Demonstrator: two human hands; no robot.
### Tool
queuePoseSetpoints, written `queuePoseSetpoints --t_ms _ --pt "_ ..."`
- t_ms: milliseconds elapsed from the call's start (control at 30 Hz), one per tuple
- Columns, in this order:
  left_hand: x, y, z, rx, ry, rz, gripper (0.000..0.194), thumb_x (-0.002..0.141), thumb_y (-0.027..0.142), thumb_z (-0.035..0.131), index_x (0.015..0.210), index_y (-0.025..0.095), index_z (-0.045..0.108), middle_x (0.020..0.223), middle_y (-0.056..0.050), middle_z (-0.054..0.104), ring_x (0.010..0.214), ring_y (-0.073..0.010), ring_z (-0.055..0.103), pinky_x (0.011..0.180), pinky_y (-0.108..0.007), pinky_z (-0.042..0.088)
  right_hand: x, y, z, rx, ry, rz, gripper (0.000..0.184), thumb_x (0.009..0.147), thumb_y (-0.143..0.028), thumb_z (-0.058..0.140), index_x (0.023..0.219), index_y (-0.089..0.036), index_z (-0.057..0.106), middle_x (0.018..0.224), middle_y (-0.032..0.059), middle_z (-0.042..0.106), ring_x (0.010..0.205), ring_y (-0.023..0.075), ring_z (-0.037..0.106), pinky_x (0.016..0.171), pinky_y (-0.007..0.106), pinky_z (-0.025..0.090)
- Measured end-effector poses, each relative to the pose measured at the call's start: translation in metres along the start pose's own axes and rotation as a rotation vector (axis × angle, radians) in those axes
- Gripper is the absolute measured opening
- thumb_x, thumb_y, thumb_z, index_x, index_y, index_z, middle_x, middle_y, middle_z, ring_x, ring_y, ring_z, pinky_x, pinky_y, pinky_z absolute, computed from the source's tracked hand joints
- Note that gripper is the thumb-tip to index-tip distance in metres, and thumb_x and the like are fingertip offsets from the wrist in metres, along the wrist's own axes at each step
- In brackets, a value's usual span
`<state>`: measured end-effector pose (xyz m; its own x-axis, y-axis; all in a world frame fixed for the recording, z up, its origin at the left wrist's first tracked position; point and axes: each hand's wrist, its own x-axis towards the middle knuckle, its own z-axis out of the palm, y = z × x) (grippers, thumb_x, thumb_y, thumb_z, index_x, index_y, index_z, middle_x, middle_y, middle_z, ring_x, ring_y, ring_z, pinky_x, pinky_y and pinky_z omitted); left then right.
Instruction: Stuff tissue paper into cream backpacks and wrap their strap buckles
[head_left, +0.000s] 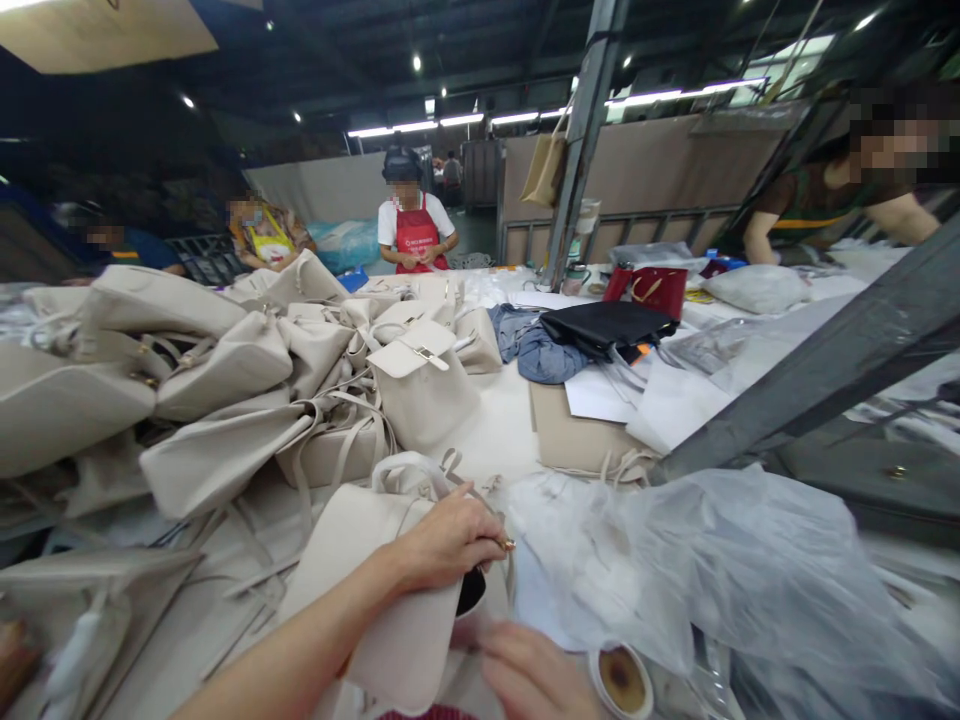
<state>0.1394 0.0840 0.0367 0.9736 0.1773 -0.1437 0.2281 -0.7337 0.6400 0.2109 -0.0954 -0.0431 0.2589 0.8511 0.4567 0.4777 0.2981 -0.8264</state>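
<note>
A cream flap bag (337,550) lies on the table before me, its flap spread toward me and its carry handle wrapped in white. My left hand (454,535) rests across the bag's top, with fingers pinched on a small gold-coloured metal fitting (509,545) at its right side. Under that hand a dark round opening (471,592) shows; I cannot make out what it belongs to. My right hand (536,670) is smeared by motion at the bag's lower right. Close beside it stands a round white container (622,680) with brown inside.
Many cream bags (210,370) are heaped at left. Clear plastic sheeting (712,560) spreads at right, below a slanted metal beam (817,350). A black bag (607,325) and papers lie farther back. Several co-workers are around, one in a red apron (416,235). Another person's hand (15,650) shows at far left.
</note>
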Motion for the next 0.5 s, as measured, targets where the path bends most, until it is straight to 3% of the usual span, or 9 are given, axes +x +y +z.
queuePoseSetpoints --t_ms 100,167,333,500 --pt "-0.001 -0.001 0.008 -0.004 0.02 0.014 0.023 0.087 0.02 0.053 0.066 0.02 0.064 0.065 0.004 0.065 0.074 -0.0133 0.059 0.11 -0.041 0.02 -0.003 0.009 -0.019 0.099 0.286 0.495 0.023 0.087 -0.04 0.053 0.093 -0.026 0.071 0.085 0.0065 0.075 0.069 0.0217 0.071 0.061 0.031 0.06" --pt "0.001 -0.001 0.014 0.028 0.058 0.018 0.018 0.084 0.025 0.059 0.068 0.02 0.066 0.066 0.003 0.064 0.074 -0.0134 0.058 0.107 -0.038 0.025 0.006 0.008 -0.027 0.167 0.315 0.623 0.03 0.085 -0.046 0.053 0.095 -0.023 0.071 0.089 0.0068 0.073 0.07 0.0206 0.069 0.062 0.03 0.059" --pt "0.002 -0.002 0.027 0.162 0.107 0.006 0.02 0.079 0.029 0.068 0.062 0.018 0.065 0.058 0.003 0.057 0.067 -0.0134 0.054 0.09 -0.031 0.036 0.041 0.004 -0.03 0.156 0.139 0.524 0.024 0.082 -0.041 0.058 0.093 -0.024 0.072 0.091 0.005 0.07 0.081 0.02 0.065 0.067 0.028 0.053" --pt "0.003 -0.003 0.039 0.282 0.147 -0.03 0.025 0.083 0.03 0.063 0.061 0.017 0.063 0.056 0.001 0.055 0.064 -0.0147 0.051 0.08 -0.03 0.037 0.054 0.003 -0.03 0.016 0.019 0.509 0.015 0.08 -0.033 0.06 0.073 -0.023 0.068 0.072 0.001 0.066 0.07 0.018 0.06 0.065 0.027 0.046"
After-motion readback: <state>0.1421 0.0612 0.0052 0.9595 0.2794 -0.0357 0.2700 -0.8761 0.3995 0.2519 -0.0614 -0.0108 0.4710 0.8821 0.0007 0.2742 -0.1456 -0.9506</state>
